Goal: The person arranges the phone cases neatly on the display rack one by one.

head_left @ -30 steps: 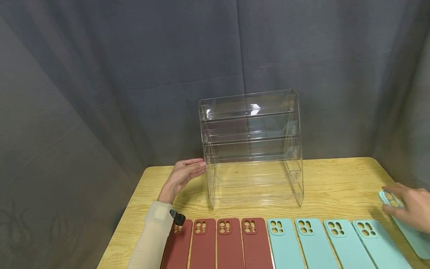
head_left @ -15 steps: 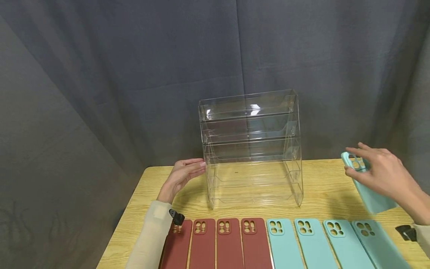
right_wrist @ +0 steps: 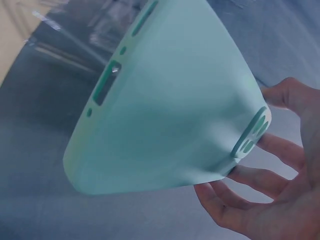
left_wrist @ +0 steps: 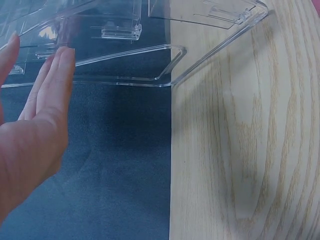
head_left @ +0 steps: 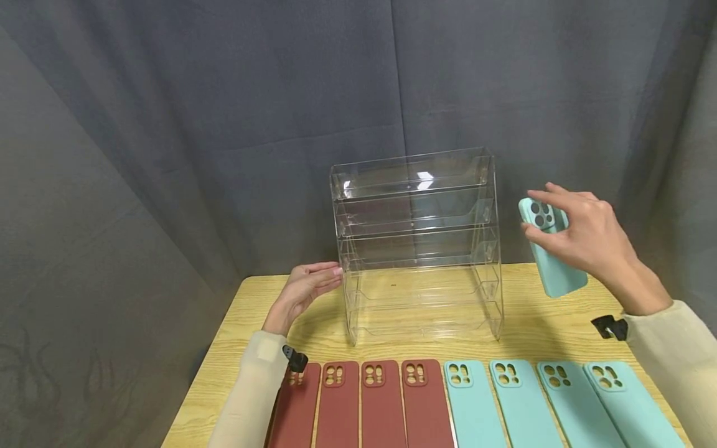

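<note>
A clear acrylic tiered rack (head_left: 414, 233) stands upright at the middle of the table. My left hand (head_left: 305, 292) has its fingers straight, with the fingertips right at the rack's left side; the left wrist view shows these fingers (left_wrist: 52, 90) against the clear panel. My right hand (head_left: 588, 233) pinches a mint-green phone case (head_left: 560, 264) by its camera end, thumb on one edge and fingers on the other. The case hangs tilted in the air to the right of the rack. Up close in the right wrist view, the case (right_wrist: 165, 110) fills the middle.
Along the table's (head_left: 538, 317) near edge lies a row of phone cases: several dark red ones (head_left: 338, 410) at left, several mint-green ones (head_left: 478, 410) at right. Behind and beside the table hangs a grey curtain (head_left: 269, 124).
My right hand has lifted the mint-green phone case from the table's far right and brought it up and leftward, towards the rack. My left hand has stayed at the rack's side.
</note>
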`<state>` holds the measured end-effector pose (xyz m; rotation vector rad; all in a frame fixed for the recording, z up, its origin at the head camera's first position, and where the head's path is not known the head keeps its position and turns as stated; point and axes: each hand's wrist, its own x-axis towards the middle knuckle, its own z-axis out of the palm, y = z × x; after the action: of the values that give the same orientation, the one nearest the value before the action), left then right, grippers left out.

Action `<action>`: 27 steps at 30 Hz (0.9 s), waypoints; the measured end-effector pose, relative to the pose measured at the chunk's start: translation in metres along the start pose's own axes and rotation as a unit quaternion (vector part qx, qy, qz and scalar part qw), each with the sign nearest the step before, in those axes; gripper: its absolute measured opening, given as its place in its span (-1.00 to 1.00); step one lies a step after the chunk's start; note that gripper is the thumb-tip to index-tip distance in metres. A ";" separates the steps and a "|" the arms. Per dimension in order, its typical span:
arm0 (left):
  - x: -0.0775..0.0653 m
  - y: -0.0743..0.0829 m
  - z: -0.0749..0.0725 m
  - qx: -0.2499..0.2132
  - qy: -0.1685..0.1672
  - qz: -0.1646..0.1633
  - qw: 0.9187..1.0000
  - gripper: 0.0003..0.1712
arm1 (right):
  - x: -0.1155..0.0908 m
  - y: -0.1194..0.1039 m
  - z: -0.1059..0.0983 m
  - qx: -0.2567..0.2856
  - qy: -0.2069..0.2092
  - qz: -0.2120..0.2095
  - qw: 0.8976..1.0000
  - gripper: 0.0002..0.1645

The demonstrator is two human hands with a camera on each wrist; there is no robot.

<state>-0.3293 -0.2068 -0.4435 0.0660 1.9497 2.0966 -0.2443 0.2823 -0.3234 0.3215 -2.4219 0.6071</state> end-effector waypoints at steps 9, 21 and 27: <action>-0.001 0.000 -0.002 -0.012 0.009 -0.001 1.000 -0.43 | 0.053 -0.033 0.011 0.052 0.060 0.001 0.997 -0.33; -0.004 -0.002 -0.001 -0.007 0.003 0.000 1.000 -0.38 | 0.137 -0.064 0.038 0.074 0.176 -0.034 0.981 -0.35; -0.004 -0.004 -0.001 -0.003 0.009 0.000 1.000 -0.42 | 0.165 -0.081 0.052 0.061 0.171 -0.057 0.982 -0.35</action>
<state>-0.3250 -0.2088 -0.4472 0.0462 1.9528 2.1096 -0.3708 0.1731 -0.2302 0.3706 -2.0291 0.6998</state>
